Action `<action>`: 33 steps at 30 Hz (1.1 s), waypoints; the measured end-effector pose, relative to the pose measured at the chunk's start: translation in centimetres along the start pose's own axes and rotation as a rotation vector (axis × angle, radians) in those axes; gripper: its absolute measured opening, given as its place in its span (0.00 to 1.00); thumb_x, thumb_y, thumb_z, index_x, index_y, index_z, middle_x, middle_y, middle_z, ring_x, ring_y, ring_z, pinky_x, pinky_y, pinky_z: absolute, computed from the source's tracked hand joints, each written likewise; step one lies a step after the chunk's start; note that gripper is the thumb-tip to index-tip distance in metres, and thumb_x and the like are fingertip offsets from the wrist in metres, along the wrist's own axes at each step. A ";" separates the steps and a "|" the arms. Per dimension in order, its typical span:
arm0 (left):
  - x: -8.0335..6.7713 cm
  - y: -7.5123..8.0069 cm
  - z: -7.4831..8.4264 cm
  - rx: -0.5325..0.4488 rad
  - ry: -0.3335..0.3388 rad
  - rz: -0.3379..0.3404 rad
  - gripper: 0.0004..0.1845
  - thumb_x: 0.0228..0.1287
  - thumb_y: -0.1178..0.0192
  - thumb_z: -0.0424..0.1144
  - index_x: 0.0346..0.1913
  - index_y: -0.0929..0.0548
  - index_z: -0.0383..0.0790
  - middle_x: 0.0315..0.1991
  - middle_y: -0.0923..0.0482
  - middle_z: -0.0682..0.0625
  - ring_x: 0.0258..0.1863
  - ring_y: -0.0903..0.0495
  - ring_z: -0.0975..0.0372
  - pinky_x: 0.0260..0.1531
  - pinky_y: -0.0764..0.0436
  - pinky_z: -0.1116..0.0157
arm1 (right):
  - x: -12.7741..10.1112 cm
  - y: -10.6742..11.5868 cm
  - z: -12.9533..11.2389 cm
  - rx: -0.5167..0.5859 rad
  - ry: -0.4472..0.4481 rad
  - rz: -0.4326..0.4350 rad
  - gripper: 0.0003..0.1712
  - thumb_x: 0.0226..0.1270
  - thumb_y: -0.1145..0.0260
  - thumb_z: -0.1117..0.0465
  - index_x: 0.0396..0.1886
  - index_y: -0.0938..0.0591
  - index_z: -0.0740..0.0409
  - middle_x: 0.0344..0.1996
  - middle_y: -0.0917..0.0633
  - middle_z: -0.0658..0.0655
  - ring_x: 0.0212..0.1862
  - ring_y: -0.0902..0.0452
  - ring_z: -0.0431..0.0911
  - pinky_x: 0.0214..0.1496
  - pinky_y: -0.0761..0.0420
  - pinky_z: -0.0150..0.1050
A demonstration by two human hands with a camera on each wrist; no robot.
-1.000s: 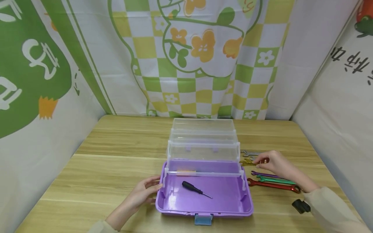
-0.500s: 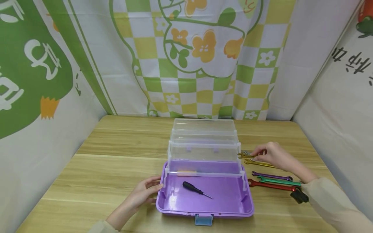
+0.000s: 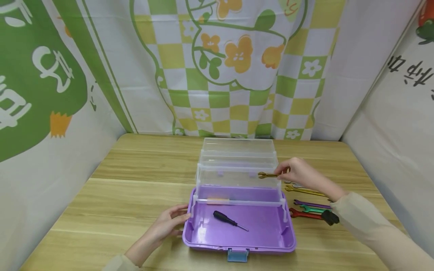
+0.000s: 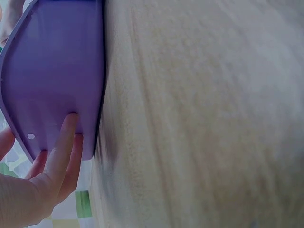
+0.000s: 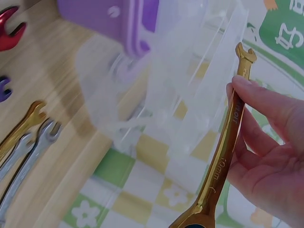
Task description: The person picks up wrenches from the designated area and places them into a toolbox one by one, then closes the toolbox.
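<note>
My right hand [image 3: 294, 170] pinches a gold wrench [image 5: 224, 145] between thumb and fingers. In the head view the wrench's open end points left, in front of the clear tiers [image 3: 234, 176] of the toolbox. The right wrist view shows "10mm" on its shank. My left hand [image 3: 171, 222] rests against the left side of the purple toolbox [image 4: 52, 66], its straight fingers touching the outer wall and its thumb near the rim. Inside the toolbox lies a black-handled screwdriver [image 3: 225, 218]. An orange item [image 3: 218, 201] shows partly under the lowest clear tier.
Right of the toolbox lie a gold wrench [image 3: 303, 190], a purple wrench [image 3: 312, 204], a green wrench [image 3: 315, 209] and a red wrench [image 3: 305, 214], besides silver wrenches [image 5: 31, 164]. A black object [image 3: 329, 217] is by the right sleeve. A patterned curtain [image 3: 234, 109] hangs behind the table.
My right hand has lifted the gold wrench off the group on the table and carried it left, up to the clear tiers. The left hand and the toolbox have stayed put.
</note>
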State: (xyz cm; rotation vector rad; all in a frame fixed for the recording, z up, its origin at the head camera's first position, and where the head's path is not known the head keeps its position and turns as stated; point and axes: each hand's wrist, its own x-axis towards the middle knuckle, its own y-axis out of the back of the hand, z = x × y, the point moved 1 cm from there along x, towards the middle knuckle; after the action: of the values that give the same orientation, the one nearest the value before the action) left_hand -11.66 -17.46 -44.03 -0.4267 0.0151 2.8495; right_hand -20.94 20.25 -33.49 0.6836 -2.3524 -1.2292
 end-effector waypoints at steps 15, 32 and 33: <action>0.0 0.0 0.1 0.001 0.000 0.002 0.34 0.58 0.43 0.38 0.61 0.44 0.23 0.55 0.36 0.29 0.42 0.24 0.51 0.39 0.20 0.54 | 3.9 -2.5 -3.1 -0.001 0.140 -0.002 0.04 0.48 0.34 0.72 0.26 0.17 0.63 0.24 0.16 0.55 0.27 0.22 0.42 0.27 0.21 0.28; -0.1 0.0 0.0 0.005 -0.005 -0.012 0.33 0.59 0.45 0.38 0.61 0.45 0.23 0.55 0.37 0.28 0.42 0.24 0.51 0.40 0.20 0.54 | 6.2 -5.4 -5.5 -0.080 0.193 0.000 0.04 0.46 0.33 0.72 0.25 0.17 0.62 0.22 0.17 0.54 0.25 0.23 0.40 0.27 0.23 0.24; -0.1 0.1 0.0 0.005 -0.006 -0.013 0.33 0.60 0.45 0.38 0.61 0.45 0.23 0.55 0.37 0.28 0.42 0.24 0.50 0.40 0.20 0.54 | 6.2 -5.5 -5.6 -0.081 0.195 0.000 0.04 0.46 0.33 0.72 0.25 0.17 0.62 0.23 0.16 0.55 0.26 0.23 0.41 0.28 0.22 0.24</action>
State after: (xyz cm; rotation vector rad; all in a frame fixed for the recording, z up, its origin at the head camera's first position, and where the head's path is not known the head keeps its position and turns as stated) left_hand -11.61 -17.52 -44.04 -0.4159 0.0177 2.8371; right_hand -21.56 10.30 -34.41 0.7409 -2.1323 -1.1934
